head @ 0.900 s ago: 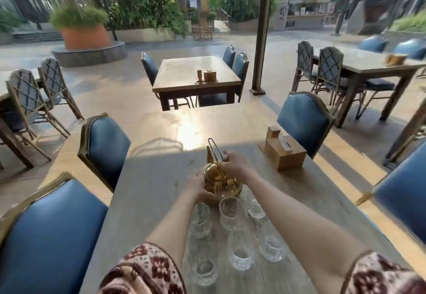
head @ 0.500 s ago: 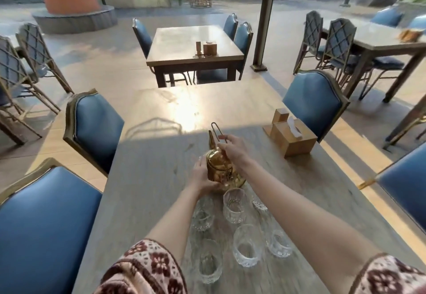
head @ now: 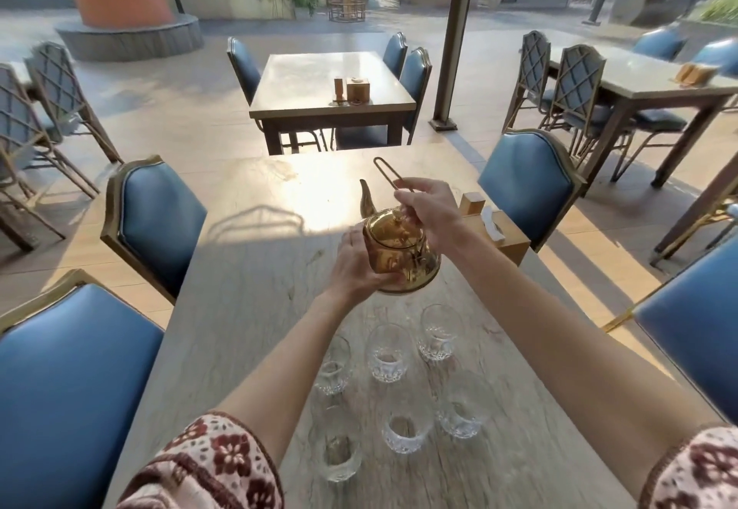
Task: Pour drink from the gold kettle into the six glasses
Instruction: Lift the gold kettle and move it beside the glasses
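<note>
The gold kettle (head: 401, 253) hangs above the bench (head: 247, 309), just beyond the six glasses (head: 386, 353), all empty. The right hand (head: 429, 209) grips its wire handle (head: 385, 171); the left hand (head: 355, 265) cups its side. Pouring well likely means swinging the spout (head: 366, 199) over one glass before tipping slowly.

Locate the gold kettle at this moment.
In the head view the gold kettle sits centre frame, held between both hands, just beyond the six glasses and left of the wooden napkin box.
</note>
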